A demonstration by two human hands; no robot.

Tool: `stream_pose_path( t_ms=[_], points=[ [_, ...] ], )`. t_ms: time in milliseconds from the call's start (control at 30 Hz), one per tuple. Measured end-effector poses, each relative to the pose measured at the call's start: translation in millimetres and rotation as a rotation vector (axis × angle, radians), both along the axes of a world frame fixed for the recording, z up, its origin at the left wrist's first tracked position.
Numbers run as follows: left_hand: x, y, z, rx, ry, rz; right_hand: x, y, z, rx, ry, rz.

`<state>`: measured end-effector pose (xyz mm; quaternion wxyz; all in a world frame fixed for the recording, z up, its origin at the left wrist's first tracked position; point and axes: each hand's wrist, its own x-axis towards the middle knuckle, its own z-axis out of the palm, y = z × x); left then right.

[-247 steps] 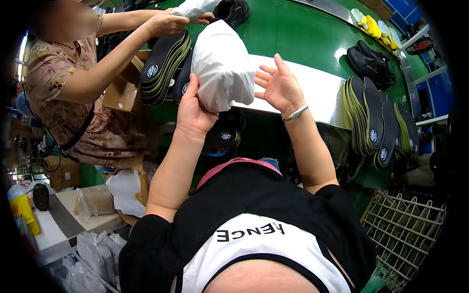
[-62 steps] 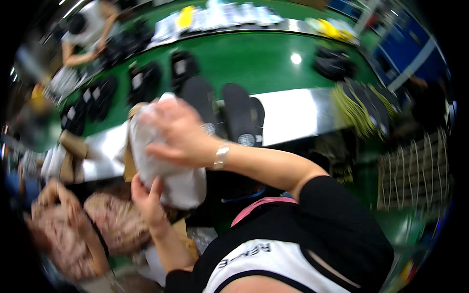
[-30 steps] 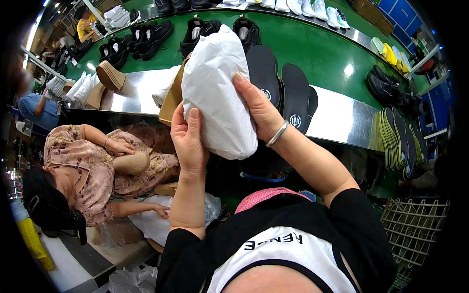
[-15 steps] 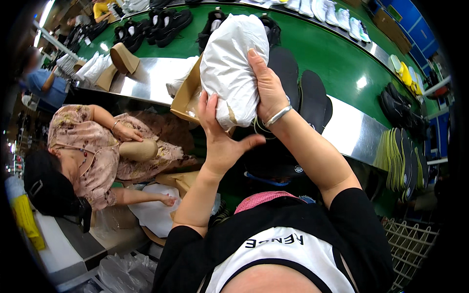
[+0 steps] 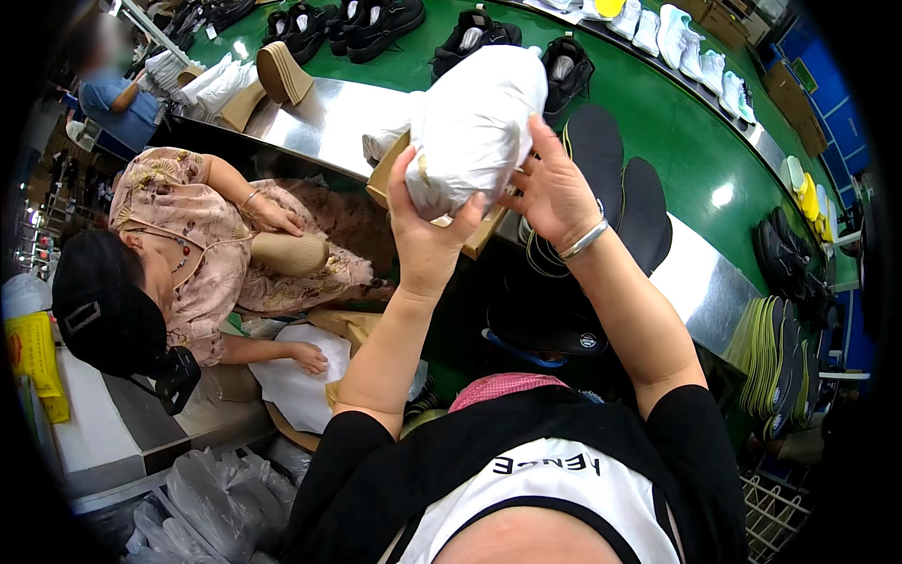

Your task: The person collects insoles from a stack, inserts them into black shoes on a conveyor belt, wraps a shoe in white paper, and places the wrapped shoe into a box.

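With the left hand [image 5: 427, 226], clasping the lower end of a plump white bundle in thin, crinkled wrapping [image 5: 484, 122], pressing in with thumb and fingers at opposite sides. With the right hand [image 5: 556, 193], reaching to the bundle's right edge, spreading the fingers loosely without clenching; not being able to tell any firmness in that touch. Just below the right palm, wearing a smooth silver metal bracelet [image 5: 584, 238]. Lifting the bundle between both hands, in front of a partly hidden brown cardboard box [image 5: 488, 233] showing close behind the left hand. Just beyond the right hand, seeing flat, rounded black insoles [image 5: 644, 202] lying near a shiny metal strip [image 5: 709, 291]. Farther to the right of that hand, seeing stacked black insoles with yellow-green edges [image 5: 766, 362]. Above both hands, past the bundle, seeing black lace-up shoes [image 5: 564, 75] standing on a smooth green surface [image 5: 658, 108]. Up and left from the left hand, seeing tan wedge-shaped blocks [image 5: 282, 73]. Well left of the left hand, seeing a co-worker in pink floral clothing [image 5: 169, 188], resting one hand [image 5: 305, 357] by a white sheet [image 5: 305, 390].
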<state>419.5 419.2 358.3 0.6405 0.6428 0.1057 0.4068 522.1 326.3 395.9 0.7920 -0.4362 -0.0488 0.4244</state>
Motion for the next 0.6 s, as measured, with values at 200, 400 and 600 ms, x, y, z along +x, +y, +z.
stream_pose_path(
  t_ms=[200,400,600],
  points=[
    [-1,-1,-9,0.052,0.005,-0.045,-1,7,-8,0.186,0.01,0.026],
    [-16,0,-13,-0.266,-0.067,-0.1,-3,-8,-11,0.146,-0.084,-0.068],
    [-74,-8,-27,-0.989,-0.036,-0.456,-42,-31,-16,0.059,-0.133,0.257]
  ],
)
